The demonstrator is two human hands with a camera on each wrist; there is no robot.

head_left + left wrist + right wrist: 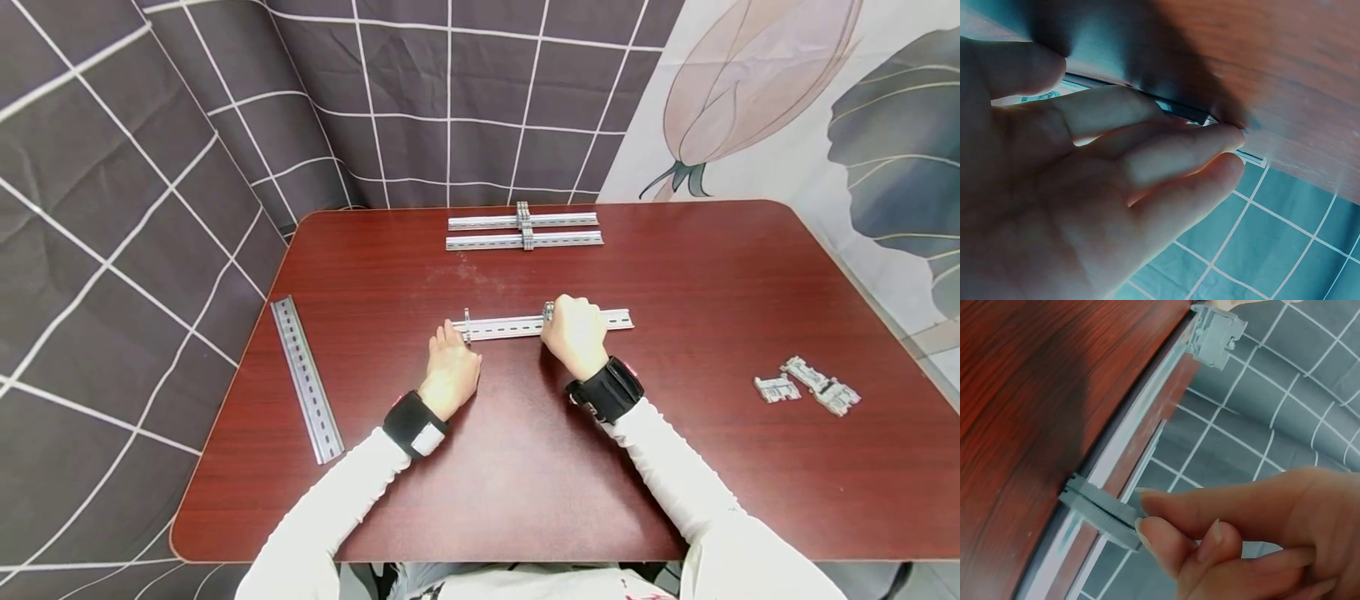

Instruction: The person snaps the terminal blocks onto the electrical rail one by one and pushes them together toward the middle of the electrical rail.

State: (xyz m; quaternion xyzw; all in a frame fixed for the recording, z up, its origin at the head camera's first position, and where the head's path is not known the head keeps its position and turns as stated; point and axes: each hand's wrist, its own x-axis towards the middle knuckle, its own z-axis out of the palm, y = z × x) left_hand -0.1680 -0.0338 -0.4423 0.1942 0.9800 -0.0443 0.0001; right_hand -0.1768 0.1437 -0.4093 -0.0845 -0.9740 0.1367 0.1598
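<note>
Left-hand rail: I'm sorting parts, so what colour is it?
The left-hand rail is silvery grey, dark-slotted; the head view shows it best.

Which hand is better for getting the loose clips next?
Probably the right hand, once it's free: the loose clips lie to the right, nearer to it. The left hand is farther off, at the left end of the rail.

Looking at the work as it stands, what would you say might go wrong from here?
The grey clips at the right hand might tilt or slip, as the fingers appear to hold them only at one end. The slotted rail could shift, since the left hand lies at its end without gripping round it. The loose rail, close to the table's left edge, might get knocked off.
</note>
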